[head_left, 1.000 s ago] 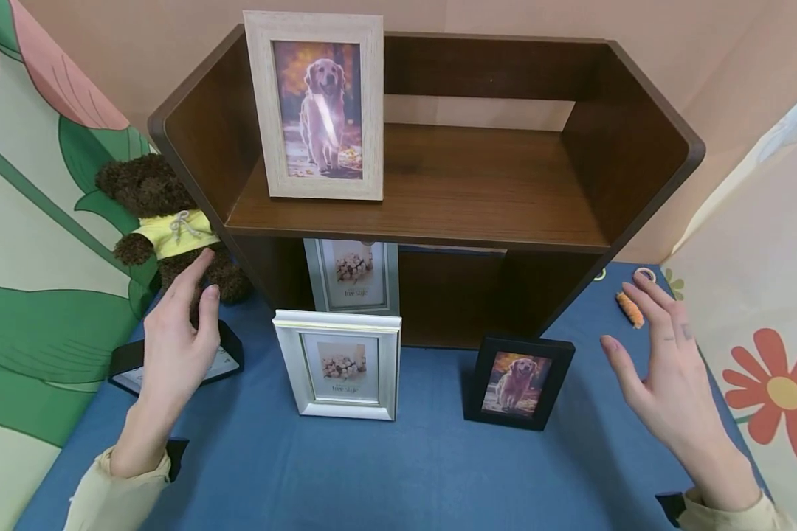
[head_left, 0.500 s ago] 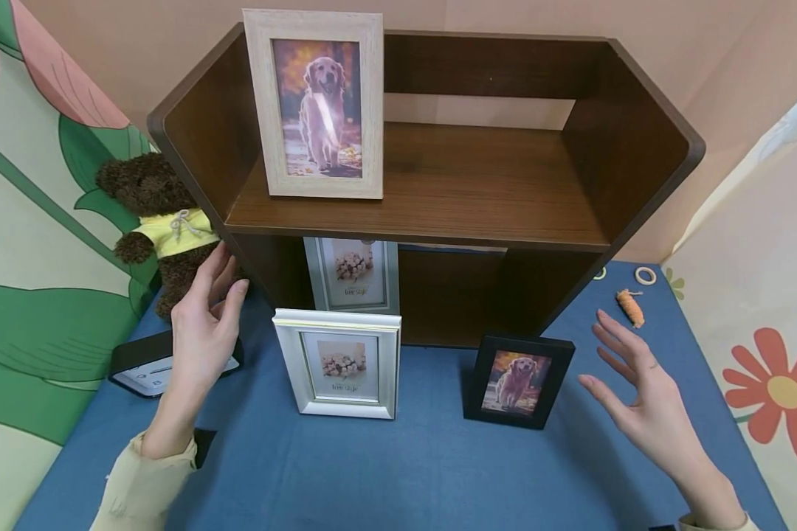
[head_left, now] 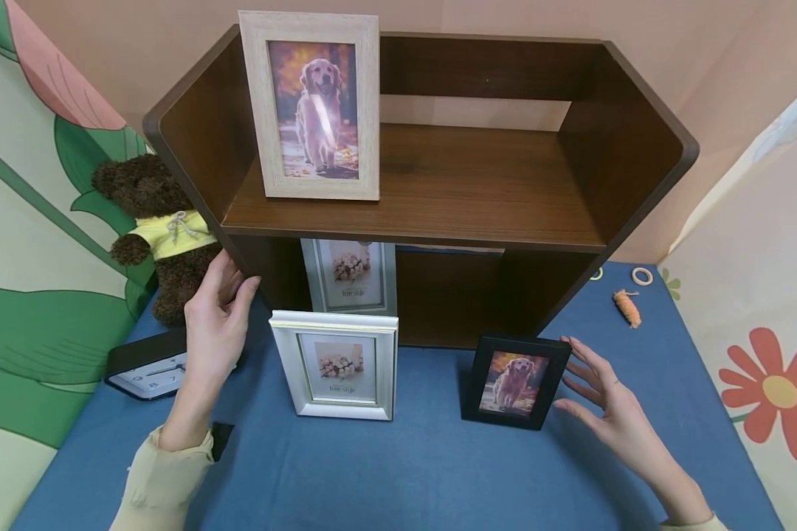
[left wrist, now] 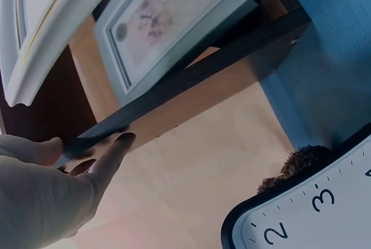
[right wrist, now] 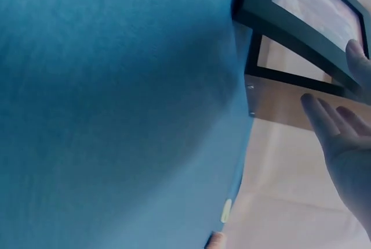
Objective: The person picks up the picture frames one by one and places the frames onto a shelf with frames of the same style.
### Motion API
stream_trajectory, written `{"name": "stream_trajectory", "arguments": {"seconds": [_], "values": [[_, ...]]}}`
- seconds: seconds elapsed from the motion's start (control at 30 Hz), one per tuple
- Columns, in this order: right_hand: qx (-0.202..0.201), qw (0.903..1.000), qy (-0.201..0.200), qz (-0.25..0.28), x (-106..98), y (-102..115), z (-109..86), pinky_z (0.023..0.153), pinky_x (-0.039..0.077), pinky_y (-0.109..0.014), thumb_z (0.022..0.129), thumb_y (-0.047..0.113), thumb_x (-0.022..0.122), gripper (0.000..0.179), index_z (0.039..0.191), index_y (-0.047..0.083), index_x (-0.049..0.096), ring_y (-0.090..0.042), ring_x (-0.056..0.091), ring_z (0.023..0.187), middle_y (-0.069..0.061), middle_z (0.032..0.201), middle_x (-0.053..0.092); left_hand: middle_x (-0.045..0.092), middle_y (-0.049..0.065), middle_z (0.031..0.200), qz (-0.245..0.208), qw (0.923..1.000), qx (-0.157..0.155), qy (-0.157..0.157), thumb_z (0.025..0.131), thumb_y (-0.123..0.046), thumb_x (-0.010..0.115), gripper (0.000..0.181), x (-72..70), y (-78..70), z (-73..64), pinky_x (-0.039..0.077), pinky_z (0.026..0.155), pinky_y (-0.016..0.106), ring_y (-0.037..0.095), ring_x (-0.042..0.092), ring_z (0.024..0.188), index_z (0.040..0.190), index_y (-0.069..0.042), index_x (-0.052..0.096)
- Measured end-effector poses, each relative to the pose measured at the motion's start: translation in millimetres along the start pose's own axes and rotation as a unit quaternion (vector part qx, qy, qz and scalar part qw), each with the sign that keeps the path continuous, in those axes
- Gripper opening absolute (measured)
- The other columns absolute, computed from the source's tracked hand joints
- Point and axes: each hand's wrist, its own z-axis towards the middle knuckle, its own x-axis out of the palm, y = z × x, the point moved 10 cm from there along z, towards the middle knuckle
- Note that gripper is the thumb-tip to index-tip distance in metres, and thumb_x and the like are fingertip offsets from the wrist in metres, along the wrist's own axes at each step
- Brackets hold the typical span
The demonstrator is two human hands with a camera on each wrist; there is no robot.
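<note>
A dark brown bookshelf (head_left: 478, 184) stands on the blue-covered table. My left hand (head_left: 214, 324) holds the front edge of its left side panel, thumb and fingers on opposite sides, as the left wrist view (left wrist: 95, 144) panel edge also shows. My right hand (head_left: 607, 405) is beside a black photo frame (head_left: 471, 383) with a dog picture, fingers spread and fingertips close to its right edge. I cannot tell whether they touch it. In front of the shelf stands a silver-white photo frame (head_left: 279, 343). A grey-blue frame (head_left: 388, 280) leans inside the lower compartment.
A whitewashed frame (head_left: 368, 110) stands on the upper shelf board. At left are a brown teddy bear (head_left: 179, 236) in yellow and a black-rimmed clock (head_left: 149, 380), partly behind my left hand. An orange bundle (head_left: 627, 308) and a pale ring (head_left: 642, 276) lie at right.
My left hand has moved right from above the clock to the shelf's left panel and taken hold of it. My right hand has moved left and down towards the black photo frame.
</note>
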Motion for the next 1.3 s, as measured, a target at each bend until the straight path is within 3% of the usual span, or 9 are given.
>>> {"name": "stream_trajectory", "arguments": {"seconds": [0.13, 0.37, 0.5, 0.6, 0.8, 0.93, 1.03, 1.13, 1.3], "values": [[-0.002, 1.0, 0.006, 0.006, 6.8, -3.1, -1.0, 0.094, 0.051, -0.011, 0.075, -0.023, 0.084, 0.122, 0.172, 0.012, 0.019, 0.013, 0.05, 0.129, -0.023, 0.158, 0.046, 0.062, 0.011, 0.151, 0.004, 1.0, 0.002, -0.006, 0.106, 0.003, 0.064, 0.058, -0.3, 0.1, 0.6, 0.049, 0.105, 0.019, 0.026, 0.063, 0.133, 0.161, -0.011, 0.051], [-0.034, 0.9991, 0.008, 0.024, 16.0, -4.6, -2.1, 0.091, 0.056, -0.016, 0.071, -0.029, 0.083, 0.127, 0.171, 0.007, 0.015, 0.008, 0.056, 0.126, 0.023, 0.157, 0.041, 0.061, 0.011, 0.151, 0.001, 1.0, 0.001, -0.003, 0.106, 0.002, 0.063, 0.057, 1.7, 0.8, 2.5, 0.049, 0.104, 0.02, 0.032, 0.063, 0.132, 0.16, -0.01, 0.05], [-0.052, 0.9982, 0.011, 0.026, 21.7, -4.2, -2.6, 0.088, 0.058, -0.018, 0.068, -0.031, 0.083, 0.129, 0.17, 0.003, 0.013, 0.003, 0.061, 0.121, 0.028, 0.156, 0.04, 0.061, 0.012, 0.152, 0.001, 1.0, 0.001, -0.002, 0.106, 0.003, 0.063, 0.057, 2.3, 1.4, 2.9, 0.049, 0.102, 0.018, 0.035, 0.064, 0.131, 0.16, -0.009, 0.05], [-0.052, 0.9982, 0.013, 0.026, 24.7, -5.8, -2.2, 0.086, 0.058, -0.017, 0.068, -0.033, 0.081, 0.13, 0.17, 0.003, 0.01, 0.001, 0.063, 0.119, 0.017, 0.156, 0.044, 0.061, 0.013, 0.152, 0.001, 1.0, 0.001, 0.0, 0.106, 0.003, 0.063, 0.057, 2.8, 1.7, 3.1, 0.049, 0.101, 0.016, 0.036, 0.064, 0.131, 0.161, -0.009, 0.049], [-0.033, 0.999, 0.017, 0.026, 27.0, -9.4, 0.7, 0.081, 0.058, -0.016, 0.071, -0.035, 0.078, 0.13, 0.17, 0.005, 0.004, 0.005, 0.059, 0.119, -0.042, 0.145, 0.051, 0.061, 0.013, 0.151, 0.006, 0.9999, 0.008, -0.001, 0.106, 0.004, 0.062, 0.057, 3.0, 1.9, 3.1, 0.048, 0.102, 0.015, 0.036, 0.065, 0.13, 0.16, -0.007, 0.049], [-0.018, 0.999, 0.021, 0.036, 27.4, -10.6, 1.4, 0.081, 0.058, -0.016, 0.073, -0.034, 0.077, 0.129, 0.171, 0.007, 0.004, 0.005, 0.058, 0.119, -0.047, 0.143, 0.049, 0.062, 0.015, 0.15, 0.012, 0.9998, 0.018, -0.002, 0.106, 0.005, 0.063, 0.056, 2.6, 0.6, 3.3, 0.047, 0.101, 0.014, 0.036, 0.066, 0.128, 0.159, -0.006, 0.05], [-0.014, 0.9983, 0.018, 0.054, 26.9, -11.4, 1.3, 0.081, 0.059, -0.018, 0.074, -0.034, 0.076, 0.127, 0.17, 0.008, 0.006, 0.004, 0.061, 0.117, -0.025, 0.152, 0.055, 0.063, 0.016, 0.149, 0.016, 0.9996, 0.023, -0.003, 0.105, 0.005, 0.063, 0.056, 2.5, 0.1, 3.5, 0.047, 0.1, 0.012, 0.037, 0.067, 0.126, 0.159, -0.005, 0.05], [-0.005, 0.9976, 0.016, 0.068, 26.3, -14.2, 1.5, 0.08, 0.06, -0.019, 0.074, -0.034, 0.076, 0.125, 0.17, 0.008, 0.008, 0.003, 0.063, 0.115, -0.024, 0.151, 0.056, 0.063, 0.018, 0.147, 0.019, 0.9995, 0.026, -0.003, 0.105, 0.006, 0.062, 0.055, 2.6, -0.2, 3.0, 0.046, 0.096, 0.008, 0.039, 0.068, 0.123, 0.158, -0.004, 0.05], [0.001, 0.9954, 0.017, 0.095, 26.4, -16.8, 1.2, 0.078, 0.061, -0.022, 0.075, -0.034, 0.075, 0.122, 0.169, 0.008, 0.01, 0.002, 0.066, 0.113, 0.001, 0.151, 0.057, 0.064, 0.018, 0.147, 0.023, 0.9993, 0.029, -0.006, 0.105, 0.006, 0.062, 0.055, 2.5, -1.4, 1.9, 0.047, 0.094, 0.006, 0.038, 0.069, 0.122, 0.158, -0.004, 0.05]]}}
